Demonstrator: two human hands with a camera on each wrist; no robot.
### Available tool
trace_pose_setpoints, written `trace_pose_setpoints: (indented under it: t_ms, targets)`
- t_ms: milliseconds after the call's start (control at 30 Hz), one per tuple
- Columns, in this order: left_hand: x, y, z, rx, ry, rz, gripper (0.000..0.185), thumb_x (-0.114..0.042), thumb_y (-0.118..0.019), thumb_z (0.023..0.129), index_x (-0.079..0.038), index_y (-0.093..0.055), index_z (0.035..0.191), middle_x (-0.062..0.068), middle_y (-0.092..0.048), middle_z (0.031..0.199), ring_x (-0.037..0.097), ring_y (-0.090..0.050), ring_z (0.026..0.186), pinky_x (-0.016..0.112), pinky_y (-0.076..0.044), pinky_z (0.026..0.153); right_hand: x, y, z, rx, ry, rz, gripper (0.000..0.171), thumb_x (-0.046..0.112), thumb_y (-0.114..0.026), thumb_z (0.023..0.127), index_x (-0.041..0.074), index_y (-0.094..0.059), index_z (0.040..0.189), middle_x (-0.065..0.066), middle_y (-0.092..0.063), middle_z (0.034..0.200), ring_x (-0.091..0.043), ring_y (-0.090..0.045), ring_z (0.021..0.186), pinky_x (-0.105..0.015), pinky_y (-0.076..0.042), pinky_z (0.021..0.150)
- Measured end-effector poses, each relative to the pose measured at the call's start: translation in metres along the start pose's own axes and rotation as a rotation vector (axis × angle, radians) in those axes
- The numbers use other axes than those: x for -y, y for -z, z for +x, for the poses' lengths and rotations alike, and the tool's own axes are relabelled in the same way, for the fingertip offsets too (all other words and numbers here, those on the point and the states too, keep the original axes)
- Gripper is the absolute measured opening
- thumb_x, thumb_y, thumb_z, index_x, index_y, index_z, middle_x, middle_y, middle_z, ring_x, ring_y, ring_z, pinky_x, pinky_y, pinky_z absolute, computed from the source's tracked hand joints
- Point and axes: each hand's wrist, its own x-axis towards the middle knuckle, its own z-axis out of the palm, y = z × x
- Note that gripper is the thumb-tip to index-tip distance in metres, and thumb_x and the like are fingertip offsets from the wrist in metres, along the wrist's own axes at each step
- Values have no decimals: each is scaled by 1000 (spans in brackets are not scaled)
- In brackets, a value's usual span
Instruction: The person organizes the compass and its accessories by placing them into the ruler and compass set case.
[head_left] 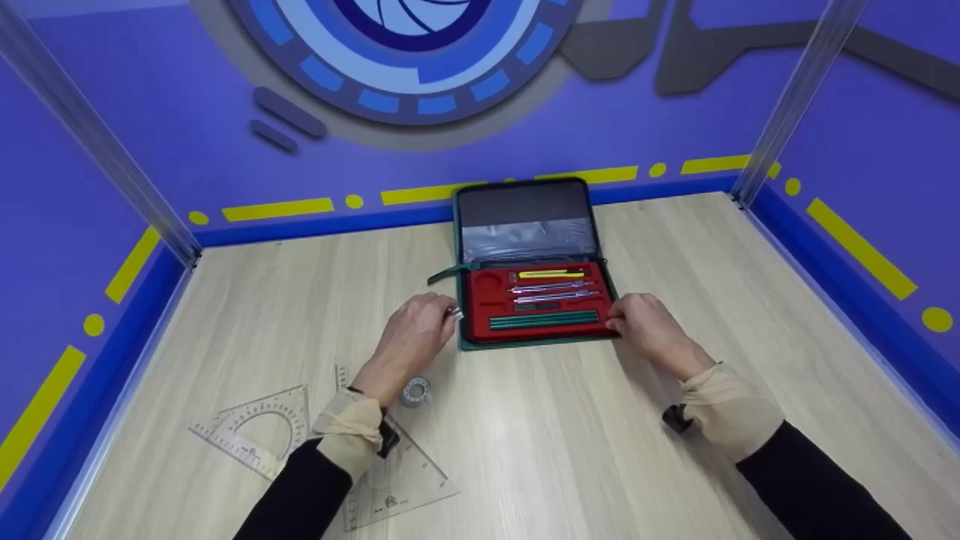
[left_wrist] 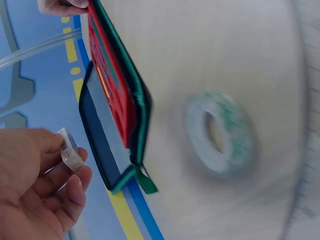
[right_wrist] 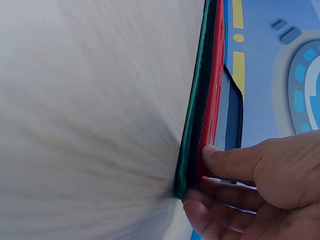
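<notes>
Pinching a small plastic-wrapped piece (left_wrist: 72, 152) between thumb and fingers, your left grip (head_left: 416, 330) is nearly closed, just beside the left edge of the open case (head_left: 525, 204). Your right grip (head_left: 649, 324) is closed on the case's near right corner, thumb on the red tray (head_left: 484, 298). Inside the case, you have a yellow cutter (head_left: 551, 274), two silvery tools (head_left: 551, 287) and green pencils (head_left: 544, 321) lying in that tray. On the worktop (head_left: 555, 442), nearer you than the case and to its left, sit a tape roll (head_left: 406, 396), a clear protractor (head_left: 247, 448) and a clear set square (head_left: 409, 487).
</notes>
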Motion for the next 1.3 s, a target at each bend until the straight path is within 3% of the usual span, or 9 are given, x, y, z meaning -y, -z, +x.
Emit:
trace_pose_setpoints:
  t_ms: [267, 567, 800, 1067, 1300]
  targets:
    - [-19, -6, 26, 104, 37, 43, 27, -8, -70, 96, -5, -71, 123, 13, -70, 117, 26, -62, 107, 41, -54, 95, 1, -2, 0, 4, -20, 4, 13, -3, -73, 91, 4, -77, 80, -7, -72, 81, -27, -67, 81, -48, -55, 78]
    - [-31, -14, 48, 90, 60, -11, 23, -5, -70, 96, -3, -75, 119, 13, -64, 113, 26, -61, 106, 38, -53, 97, 3, 1, 0, 2, -20, 8, 12, -3, -72, 91, 2, -76, 80, -9, -71, 82, -27, -66, 81, -49, -55, 78]
    - [-32, -26, 59, 126, 104, -22, 24, -5, -71, 97, -3, -74, 120, 14, -64, 114, 26, -63, 108, 37, -53, 98, 3, 0, 1, 5, -31, 0, 12, -4, -72, 90, 2, -76, 80, -9, -72, 82, -26, -65, 80, -49, -55, 77]
    - [-28, -43, 65, 122, 95, -35, 17, -1, -69, 95, 0, -75, 111, 17, -68, 108, 30, -66, 104, 40, -54, 95, 3, 1, -1, 14, -54, -1, 12, -4, -72, 91, 1, -76, 82, -9, -71, 82, -25, -64, 80, -48, -55, 77]
    - [-26, -54, 70, 154, 121, 16, 16, -1, -67, 98, -1, -76, 111, 16, -69, 110, 29, -67, 104, 39, -54, 95, 3, 0, -1, 16, -77, 11, 11, -3, -72, 92, 1, -75, 82, -9, -70, 83, -25, -62, 80, -46, -54, 77]
